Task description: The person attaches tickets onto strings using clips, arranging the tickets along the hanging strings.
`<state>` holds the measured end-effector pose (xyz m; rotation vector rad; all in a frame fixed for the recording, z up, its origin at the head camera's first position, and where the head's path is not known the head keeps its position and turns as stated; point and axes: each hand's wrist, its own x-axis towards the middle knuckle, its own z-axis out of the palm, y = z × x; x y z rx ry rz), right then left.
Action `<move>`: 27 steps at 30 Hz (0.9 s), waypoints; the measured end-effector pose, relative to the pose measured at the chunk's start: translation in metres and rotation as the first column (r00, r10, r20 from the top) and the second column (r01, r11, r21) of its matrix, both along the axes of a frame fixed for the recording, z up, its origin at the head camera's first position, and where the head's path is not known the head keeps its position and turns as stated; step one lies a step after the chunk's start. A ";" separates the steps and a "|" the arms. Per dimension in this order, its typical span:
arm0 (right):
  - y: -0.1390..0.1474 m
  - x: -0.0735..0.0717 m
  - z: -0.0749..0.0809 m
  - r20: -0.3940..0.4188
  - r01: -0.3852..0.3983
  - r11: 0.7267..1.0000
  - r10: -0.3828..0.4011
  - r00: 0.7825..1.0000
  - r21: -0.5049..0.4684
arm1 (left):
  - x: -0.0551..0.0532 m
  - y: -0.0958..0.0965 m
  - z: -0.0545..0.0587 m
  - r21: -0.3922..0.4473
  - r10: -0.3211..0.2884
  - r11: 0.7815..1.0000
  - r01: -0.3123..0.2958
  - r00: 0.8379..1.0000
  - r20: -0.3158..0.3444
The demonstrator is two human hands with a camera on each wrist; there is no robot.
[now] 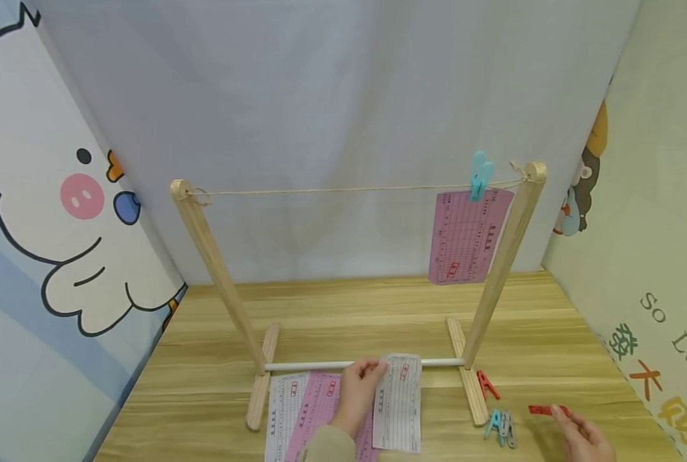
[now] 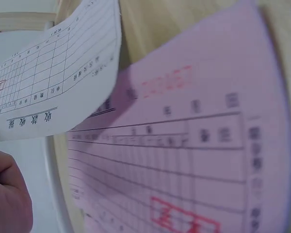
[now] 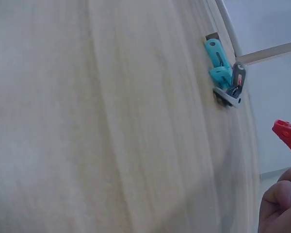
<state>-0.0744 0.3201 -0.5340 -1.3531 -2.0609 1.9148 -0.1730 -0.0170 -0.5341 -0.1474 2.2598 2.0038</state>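
Nearest to us, at the right edge of the wooden table [image 1: 551, 333], our right hand [image 1: 580, 439] pinches a red clothespin [image 1: 545, 409] between curled fingertips; the wrist view shows its ridged plastic tip just above the bent fingers [image 3: 281, 204]. A little to the left lie a teal clothespin [image 1: 494, 423] and a grey clothespin [image 1: 508, 430], touching each other, and just beyond them a second red peg [image 1: 486, 384] rests against the foot of the rack.

At the near middle our left hand [image 1: 357, 391] grips the top edge of a white slip [image 1: 399, 401], its fingers curled round the thin printed paper, which bends upward where it is held. To the left, flat on the table, lie a pink slip [image 1: 314, 410] and another white sheet [image 1: 282, 410], overlapping and ruled with fine grid lines.

The table is pale wood with long straight grain, smooth and matte. On it stands a wooden rack [image 1: 216, 269]: two slanted posts on flat feet, joined low by a white rod [image 1: 308, 366] and at the top by a thin cord [image 1: 331, 190]. Near the right post a turquoise peg [image 1: 480, 174] clips a hanging pink slip [image 1: 466, 236] to the cord.

Behind is a plain whitish wall [image 1: 343, 96]; cartoon-printed panels close in the left and right sides.
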 end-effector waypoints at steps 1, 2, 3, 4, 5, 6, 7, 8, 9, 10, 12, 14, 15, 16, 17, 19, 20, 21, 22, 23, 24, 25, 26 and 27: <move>-0.001 0.000 0.004 -0.006 -0.004 1.000 0.004 1.000 0.007 | 0.000 0.000 0.003 -0.002 -0.006 1.000 0.006 1.000 -0.013; -0.002 -0.001 0.007 -0.006 -0.012 1.000 0.012 1.000 0.008 | -0.001 0.000 0.005 -0.006 -0.008 1.000 0.007 1.000 -0.022; -0.003 -0.001 0.011 -0.005 -0.027 1.000 0.027 1.000 0.013 | -0.002 0.001 0.008 -0.012 -0.009 1.000 0.008 0.999 -0.034; -0.004 -0.002 0.014 -0.012 -0.029 1.000 0.029 1.000 0.008 | -0.002 0.001 0.010 -0.017 -0.011 1.000 0.010 0.999 -0.043; -0.005 -0.003 0.017 -0.011 -0.027 1.000 0.027 1.000 0.010 | -0.003 0.001 0.013 -0.023 -0.010 1.000 0.009 0.999 -0.050; -0.005 -0.003 0.019 -0.012 -0.030 0.999 0.030 0.999 0.015 | -0.003 0.000 0.016 -0.025 -0.016 1.000 0.014 0.998 -0.055; -0.005 -0.004 0.021 -0.011 -0.035 0.999 0.035 0.999 0.019 | -0.004 0.000 0.018 -0.026 -0.024 0.999 0.022 0.998 -0.058; -0.005 -0.004 0.023 -0.013 -0.040 0.999 0.040 0.999 0.018 | -0.004 0.000 0.020 -0.025 -0.028 0.999 0.026 0.998 -0.052; -0.005 -0.004 0.024 -0.020 -0.046 0.999 0.047 0.999 0.024 | -0.004 -0.001 0.022 -0.023 -0.034 0.999 0.033 0.998 -0.052; -0.006 -0.004 0.026 -0.025 -0.051 0.998 0.052 0.998 0.027 | -0.004 -0.002 0.024 -0.019 -0.043 0.999 0.042 0.998 -0.051; -0.007 -0.004 0.029 -0.033 -0.058 0.998 0.059 0.998 0.021 | -0.005 -0.002 0.028 -0.017 -0.055 0.998 0.055 0.997 -0.058; -0.007 -0.005 0.032 -0.048 -0.068 0.997 0.069 0.996 0.023 | -0.005 -0.003 0.031 -0.015 -0.063 0.998 0.062 0.996 -0.066; -0.007 -0.005 0.034 -0.055 -0.075 0.997 0.076 0.996 0.022 | -0.005 -0.003 0.033 -0.013 -0.063 0.998 0.063 0.996 -0.069; -0.008 -0.005 0.036 -0.061 -0.084 0.996 0.085 0.995 0.021 | -0.005 -0.003 0.035 -0.011 -0.063 0.998 0.062 0.996 -0.069; -0.008 -0.005 0.037 -0.069 -0.094 0.995 0.095 0.993 0.024 | -0.006 -0.003 0.037 -0.008 -0.061 0.998 0.060 0.996 -0.068; -0.008 -0.005 0.041 -0.076 -0.123 0.991 0.126 0.989 0.048 | -0.006 -0.003 0.041 -0.003 -0.058 0.998 0.058 0.996 -0.067; -0.008 -0.005 0.044 -0.081 -0.134 0.990 0.138 0.987 0.049 | -0.006 -0.003 0.043 0.000 -0.057 0.998 0.057 0.996 -0.066; -0.008 -0.005 0.046 -0.092 -0.140 0.989 0.144 0.985 0.047 | -0.006 -0.003 0.045 0.002 -0.055 0.998 0.055 0.996 -0.069; -0.008 -0.005 0.047 -0.102 -0.147 0.988 0.152 0.983 0.051 | -0.006 -0.002 0.047 0.003 -0.054 0.998 0.055 0.996 -0.075; -0.008 -0.005 0.049 -0.107 -0.155 0.986 0.161 0.981 0.061 | -0.007 -0.002 0.048 0.005 -0.054 0.998 0.055 0.995 -0.082; -0.008 -0.006 0.051 -0.108 -0.159 0.985 0.166 0.980 0.067 | -0.007 -0.002 0.050 0.006 -0.053 0.999 0.054 0.995 -0.090; -0.009 -0.006 0.053 -0.113 -0.163 0.984 0.171 0.979 0.071 | -0.008 -0.002 0.051 0.006 -0.053 0.999 0.054 0.994 -0.097; -0.009 -0.006 0.054 -0.114 -0.169 0.982 0.178 0.977 0.082 | -0.008 -0.001 0.052 0.006 -0.052 0.999 0.053 0.993 -0.102; -0.010 -0.007 0.055 -0.113 -0.171 0.981 0.180 0.977 0.087 | -0.009 -0.001 0.053 0.005 -0.053 0.999 0.054 0.993 -0.110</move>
